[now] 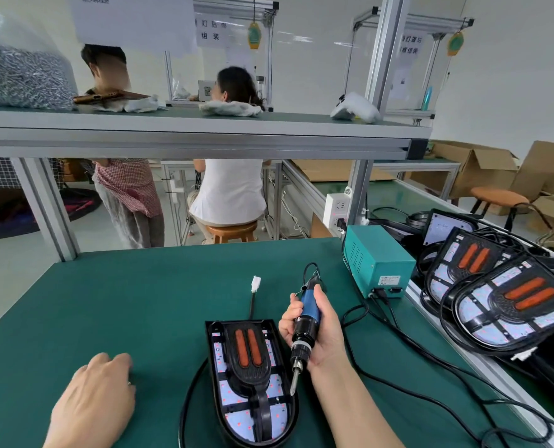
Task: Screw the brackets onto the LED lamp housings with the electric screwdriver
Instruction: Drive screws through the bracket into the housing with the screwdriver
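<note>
- The LED lamp housing (253, 383) lies flat on the green tabletop (139, 302) just before me: a black shell, rounded at my end, with a pale board dotted red and a raised black piece bearing two orange strips.
- My right hand (324, 337) grips the blue-and-black electric screwdriver (306, 321), its bit slanting down at the housing's right edge.
- My left hand (97, 392) rests palm down, well left; I can't tell if it pinches anything.
- More housings (511, 312) are stacked to my right.

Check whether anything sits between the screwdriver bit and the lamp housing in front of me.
Nothing visible does. The right hand holds the electric screwdriver with its bit at the right edge of the lamp housing; the left hand lies well aside.
</note>
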